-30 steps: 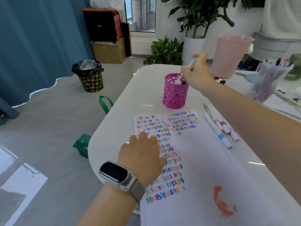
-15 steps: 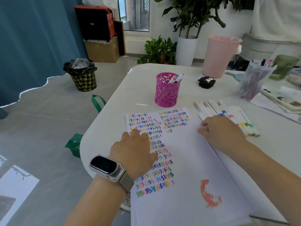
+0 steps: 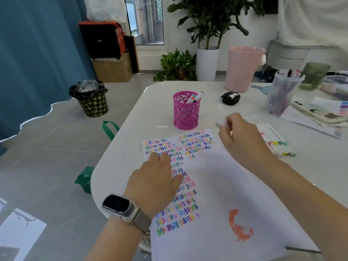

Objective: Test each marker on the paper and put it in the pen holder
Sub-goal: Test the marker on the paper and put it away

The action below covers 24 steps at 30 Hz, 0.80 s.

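Note:
A white sheet of paper [image 3: 216, 185] covered with rows of small coloured squiggles lies on the white table [image 3: 156, 102]. My left hand [image 3: 154, 178], with a watch on the wrist, rests flat on the paper's left part. My right hand [image 3: 239, 136] hovers above the paper's top right corner, fingers closed on a white marker [image 3: 220, 123] that looks blurred. A pink perforated pen holder [image 3: 186, 112] stands behind the paper with a few markers in it. A row of several white markers [image 3: 275, 140] lies to the right of my right hand.
A black case [image 3: 232, 97], a clear plastic cup of pens [image 3: 282, 93], a pink bucket [image 3: 243, 68], a green glass [image 3: 315, 76] and books [image 3: 320, 113] stand at the back right. The table's rounded edge is at the left, with a bin [image 3: 90, 100] on the floor.
My right hand went from the pen holder down to the row of markers, then lifted up and left with a marker in it. My left hand stayed on the paper.

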Each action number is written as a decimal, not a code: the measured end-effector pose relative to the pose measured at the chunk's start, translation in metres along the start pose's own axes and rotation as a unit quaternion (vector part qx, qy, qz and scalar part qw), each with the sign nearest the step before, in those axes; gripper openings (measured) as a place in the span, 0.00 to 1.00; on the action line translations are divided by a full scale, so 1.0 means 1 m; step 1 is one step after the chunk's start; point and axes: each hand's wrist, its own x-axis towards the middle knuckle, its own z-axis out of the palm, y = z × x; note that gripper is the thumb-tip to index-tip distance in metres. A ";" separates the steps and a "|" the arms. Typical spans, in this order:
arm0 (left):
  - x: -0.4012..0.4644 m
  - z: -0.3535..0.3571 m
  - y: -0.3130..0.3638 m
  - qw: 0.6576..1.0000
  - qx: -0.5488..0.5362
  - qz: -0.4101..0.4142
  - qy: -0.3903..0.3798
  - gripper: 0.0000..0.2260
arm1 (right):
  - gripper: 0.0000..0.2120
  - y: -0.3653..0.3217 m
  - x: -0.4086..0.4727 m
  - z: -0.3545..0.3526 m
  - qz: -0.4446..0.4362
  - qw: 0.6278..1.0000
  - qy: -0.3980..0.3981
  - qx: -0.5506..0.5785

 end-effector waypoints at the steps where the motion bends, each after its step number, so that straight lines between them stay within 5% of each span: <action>1: -0.001 0.000 0.004 0.999 -0.049 0.008 0.006 0.23 | 0.06 -0.012 -0.005 -0.005 0.007 0.992 -0.009 0.124; 3: -0.001 -0.002 0.012 0.988 -0.150 0.027 -0.002 0.25 | 0.05 -0.032 -0.018 -0.009 0.050 0.941 -0.075 0.326; 6: 0.000 -0.006 0.022 0.974 -0.206 0.091 0.033 0.19 | 0.10 -0.047 -0.033 -0.009 0.111 0.861 -0.147 0.474; 11: -0.001 -0.004 0.026 0.986 -0.001 0.135 0.094 0.13 | 0.25 -0.047 -0.030 -0.008 0.211 0.766 -0.133 0.592; 16: 0.000 0.000 0.038 0.980 0.007 0.157 0.123 0.20 | 0.28 -0.047 -0.020 -0.010 0.307 0.542 -0.121 0.773; 20: -0.005 -0.002 0.039 0.970 -0.074 0.193 0.131 0.25 | 0.29 -0.030 0.005 -0.027 0.258 0.492 -0.087 0.827; 22: -0.011 -0.002 0.022 0.974 -0.167 0.142 0.057 0.19 | 0.29 -0.006 0.021 -0.045 0.250 0.453 -0.001 0.856; 24: -0.017 -0.005 0.008 0.968 -0.235 0.091 0.007 0.16 | 0.28 0.009 0.025 -0.054 0.255 0.460 0.047 0.849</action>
